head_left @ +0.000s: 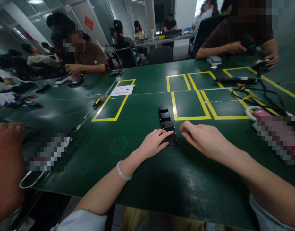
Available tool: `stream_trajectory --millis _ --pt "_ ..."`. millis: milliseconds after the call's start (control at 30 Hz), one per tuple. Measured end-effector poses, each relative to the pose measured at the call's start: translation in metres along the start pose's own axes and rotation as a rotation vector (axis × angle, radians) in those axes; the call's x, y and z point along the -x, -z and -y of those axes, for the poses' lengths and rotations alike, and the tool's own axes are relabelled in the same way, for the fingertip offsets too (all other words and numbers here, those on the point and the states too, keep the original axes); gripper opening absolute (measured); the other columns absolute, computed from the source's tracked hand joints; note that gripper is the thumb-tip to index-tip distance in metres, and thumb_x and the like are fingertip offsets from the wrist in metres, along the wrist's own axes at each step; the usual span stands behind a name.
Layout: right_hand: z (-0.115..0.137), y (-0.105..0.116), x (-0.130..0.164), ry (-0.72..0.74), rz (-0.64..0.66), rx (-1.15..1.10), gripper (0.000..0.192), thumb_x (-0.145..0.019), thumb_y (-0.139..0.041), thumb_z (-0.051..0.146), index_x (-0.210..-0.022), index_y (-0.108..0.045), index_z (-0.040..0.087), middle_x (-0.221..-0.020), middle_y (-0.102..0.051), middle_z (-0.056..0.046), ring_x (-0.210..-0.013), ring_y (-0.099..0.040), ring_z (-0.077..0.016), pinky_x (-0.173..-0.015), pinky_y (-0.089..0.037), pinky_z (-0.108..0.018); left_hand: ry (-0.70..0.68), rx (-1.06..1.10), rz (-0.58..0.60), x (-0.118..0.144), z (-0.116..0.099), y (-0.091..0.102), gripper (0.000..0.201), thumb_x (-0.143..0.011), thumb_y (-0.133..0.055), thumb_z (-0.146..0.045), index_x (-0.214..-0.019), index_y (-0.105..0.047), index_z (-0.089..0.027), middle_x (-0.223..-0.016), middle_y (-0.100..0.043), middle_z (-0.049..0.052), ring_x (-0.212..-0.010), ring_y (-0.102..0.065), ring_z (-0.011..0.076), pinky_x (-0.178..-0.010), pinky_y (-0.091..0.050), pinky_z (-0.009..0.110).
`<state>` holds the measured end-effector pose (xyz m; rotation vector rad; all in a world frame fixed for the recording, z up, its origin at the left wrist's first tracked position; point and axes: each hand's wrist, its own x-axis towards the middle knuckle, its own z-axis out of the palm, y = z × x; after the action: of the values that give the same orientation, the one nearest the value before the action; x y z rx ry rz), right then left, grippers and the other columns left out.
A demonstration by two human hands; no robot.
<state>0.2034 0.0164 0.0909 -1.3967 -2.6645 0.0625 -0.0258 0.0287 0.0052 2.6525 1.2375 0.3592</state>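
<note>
A row of several small black box-like blocks (164, 116) runs away from me on the green table (142, 179). My left hand (153, 141), a pale bangle on its wrist, steadies the nearest black block (171, 138) between fingers and thumb. Just to the right hovers my right hand (198, 136), its fingers curled with thumb and forefinger close together. A thin dark line, perhaps a wire, reaches from the nearest block toward those fingertips. What the right fingers hold is too small to make out.
Yellow tape rectangles (192, 118) mark the table. A yellow-black screwdriver (96, 103) and a paper label (122, 90) lie to the left. Black cables (265, 93) and a pink-and-white blurred item (282, 138) are at right. Other people sit around, one arm (8, 170) close at left.
</note>
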Motion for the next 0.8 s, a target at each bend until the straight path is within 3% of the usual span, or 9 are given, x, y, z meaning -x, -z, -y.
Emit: stream_trajectory --millis 133,333,500,700,800 --pt "0.001 0.0022 0.0008 0.014 -0.01 -0.085 0.017 -0.094 -0.038 0.029 -0.106 -0.046 0.02 -0.079 -0.065 -0.001 -0.067 -0.062 -0.0176 -0.056 -0.034 -0.027 -0.004 0.0 0.003 0.0002 0.0002 0.0003 0.049 -0.096 -0.047 -0.032 -0.142 -0.033 -0.031 -0.123 -0.049 0.006 -0.11 -0.049 0.0221 -0.093 -0.046 0.038" --pt "0.0009 0.001 -0.0011 -0.007 0.019 0.062 0.025 -0.097 -0.033 0.039 -0.091 -0.051 0.022 -0.066 -0.062 -0.001 -0.061 -0.06 -0.021 -0.054 -0.03 -0.03 -0.003 -0.005 0.008 0.0 -0.0002 0.0011 0.05 -0.095 -0.048 -0.032 -0.142 -0.032 -0.031 -0.123 -0.049 0.006 -0.108 -0.049 0.0218 -0.092 -0.046 0.038" --pt "0.0007 0.0002 -0.0002 -0.007 -0.025 -0.061 0.02 -0.094 -0.038 0.028 -0.109 -0.046 0.019 -0.078 -0.065 -0.002 -0.066 -0.062 -0.0179 -0.056 -0.034 -0.027 -0.004 -0.004 0.005 0.0001 0.0002 0.0003 0.05 -0.095 -0.048 -0.032 -0.142 -0.032 -0.03 -0.122 -0.049 0.006 -0.11 -0.049 0.0221 -0.093 -0.046 0.038" --pt "0.001 0.0005 -0.0006 0.007 -0.019 0.04 0.025 -0.096 -0.035 0.038 -0.092 -0.052 0.021 -0.069 -0.064 -0.002 -0.06 -0.059 -0.0191 -0.054 -0.031 -0.028 -0.002 0.004 0.004 0.0002 -0.0002 0.0009 0.049 -0.095 -0.048 -0.032 -0.142 -0.032 -0.031 -0.122 -0.05 0.006 -0.109 -0.049 0.0216 -0.092 -0.046 0.038" --pt "0.0007 0.0003 0.0 0.014 -0.027 0.023 0.021 -0.096 -0.034 0.031 -0.099 -0.052 0.02 -0.07 -0.064 -0.002 -0.06 -0.06 -0.0182 -0.054 -0.03 -0.028 0.0 0.004 0.0 0.0002 -0.0003 0.0007 0.049 -0.095 -0.048 -0.032 -0.142 -0.032 -0.031 -0.122 -0.05 0.006 -0.109 -0.049 0.0216 -0.093 -0.046 0.038"
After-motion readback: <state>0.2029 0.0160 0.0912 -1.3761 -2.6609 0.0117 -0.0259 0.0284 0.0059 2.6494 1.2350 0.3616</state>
